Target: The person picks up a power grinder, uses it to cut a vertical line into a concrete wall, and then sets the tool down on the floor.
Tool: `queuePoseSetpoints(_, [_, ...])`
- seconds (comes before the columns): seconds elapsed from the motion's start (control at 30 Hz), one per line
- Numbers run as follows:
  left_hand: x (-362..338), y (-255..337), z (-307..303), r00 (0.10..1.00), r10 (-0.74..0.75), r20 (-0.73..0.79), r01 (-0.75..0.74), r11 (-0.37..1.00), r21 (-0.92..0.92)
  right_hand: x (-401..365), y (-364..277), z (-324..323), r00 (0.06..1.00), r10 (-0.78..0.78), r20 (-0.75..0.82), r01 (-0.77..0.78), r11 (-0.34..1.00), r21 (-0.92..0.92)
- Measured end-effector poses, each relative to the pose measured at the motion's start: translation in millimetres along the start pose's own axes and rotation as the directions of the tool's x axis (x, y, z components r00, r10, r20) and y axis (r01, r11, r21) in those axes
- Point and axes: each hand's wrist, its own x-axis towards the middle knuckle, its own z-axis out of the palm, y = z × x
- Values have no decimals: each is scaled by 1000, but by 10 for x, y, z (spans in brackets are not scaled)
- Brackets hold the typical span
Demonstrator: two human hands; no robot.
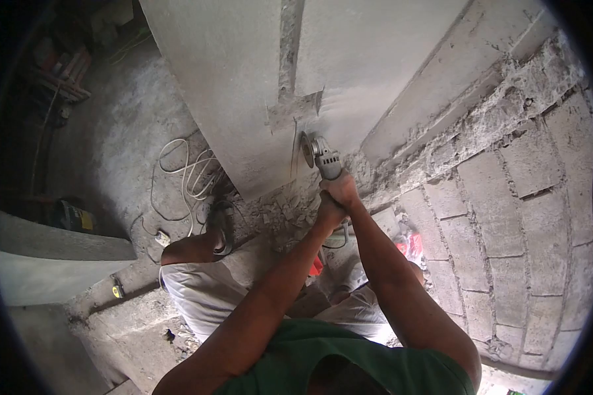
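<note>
Grinder (317, 155) at wall (230, 72), frame centre.
Both hands clamped on its body: right hand (341, 191) above, left hand (328, 212) just below; disc against plaster.

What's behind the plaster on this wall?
Bare brick shows at the picture's right where it's stripped. Behind the remaining plaster, where left hand and right hand hold the grinder, nothing is visible.

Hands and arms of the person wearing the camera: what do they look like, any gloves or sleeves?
No gloves: left hand and right hand are bare, with no watch or ring visible. Both arms are uncovered up to a green shirt whose sleeves end near the shoulders.
</note>
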Motion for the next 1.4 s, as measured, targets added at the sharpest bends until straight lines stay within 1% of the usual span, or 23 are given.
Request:
queuePoseSetpoints(0.13, [19, -13, 19, 999, 41, -36, -40, 999, 14, -59, -80, -55, 1000, -12, -22, 13, 1000, 22])
queuePoseSetpoints(0.2, [-51, 149, -11, 1000, -19, -24, 21, 998, 67, -56, -96, -57, 999, -21, -26, 21, 999, 24])
queuePoseSetpoints(0.23, [-61, 188, -22, 999, -19, -25, 21, 997, 68, -55, -99, -55, 999, -27, -28, 28, 999, 25])
queuePoseSetpoints(0.3, [-18, 112, -25, 999, -34, -26, 38, 989, 143, -36, -85, -40, 999, -30, -31, 31, 999, 38])
queuePoseSetpoints(0.43, [74, 2, -30, 999, -16, 31, 12, 992, 123, -69, -151, -80, 999, -36, -38, 38, 998, 50])
queuePoseSetpoints(0.5, [41, 73, -33, 998, -67, 15, 63, 981, 182, -13, -107, -52, 999, -27, -43, 29, 999, 30])
queuePoseSetpoints(0.63, [100, 46, -35, 997, -82, 2, 80, 979, 189, 47, -77, -16, 999, -15, -43, 15, 1000, 8])
queuePoseSetpoints(0.7, [118, 33, -50, 999, -39, 17, 36, 982, 184, 52, -100, -29, 1000, -14, -28, 14, 1000, 12])
queuePoseSetpoints(0.83, [118, 82, -72, 996, -66, 55, 56, 984, 167, 78, -97, -11, 1000, -16, -21, 16, 1000, 24])
queuePoseSetpoints(0.9, [134, 64, -63, 999, -49, 5, 48, 993, 104, 72, -113, -10, 1000, -16, -23, 17, 999, 29])
queuePoseSetpoints(0.93, [136, 49, -62, 999, -50, 4, 49, 994, 101, 67, -118, -8, 1000, -17, -26, 18, 999, 36])
queuePoseSetpoints(1.07, [96, 139, -98, 999, -46, 3, 45, 989, 142, 129, -62, 41, 999, -26, -30, 27, 999, 45])
queuePoseSetpoints(1.13, [95, 158, -109, 999, -47, 7, 45, 988, 146, 177, -18, 71, 999, -1, -33, 1, 1000, 14])
queuePoseSetpoints(1.23, [183, 10, -114, 1000, -21, 6, 20, 982, 189, 153, -58, 51, 1000, -2, -16, 2, 1000, 20])
queuePoseSetpoints(1.27, [202, -14, -118, 1000, 27, 9, -28, 986, 162, 173, -29, 78, 1000, -2, -16, 2, 1000, 19])
queuePoseSetpoints(1.3, [218, -39, -118, 997, 74, 10, -75, 988, 136, 194, -3, 112, 999, -17, -50, 18, 1000, 17])
queuePoseSetpoints(1.33, [226, -66, -113, 997, 74, 10, -75, 988, 135, 216, 25, 136, 996, -33, -84, 34, 999, 13])
queuePoseSetpoints(1.37, [194, -10, -117, 999, 45, -2, -44, 989, 140, 200, -10, 120, 996, -33, -84, 34, 999, 13])
queuePoseSetpoints(1.4, [170, 50, -126, 1000, 16, -14, -14, 989, 144, 190, -48, 99, 999, -12, -51, 12, 1000, 3])
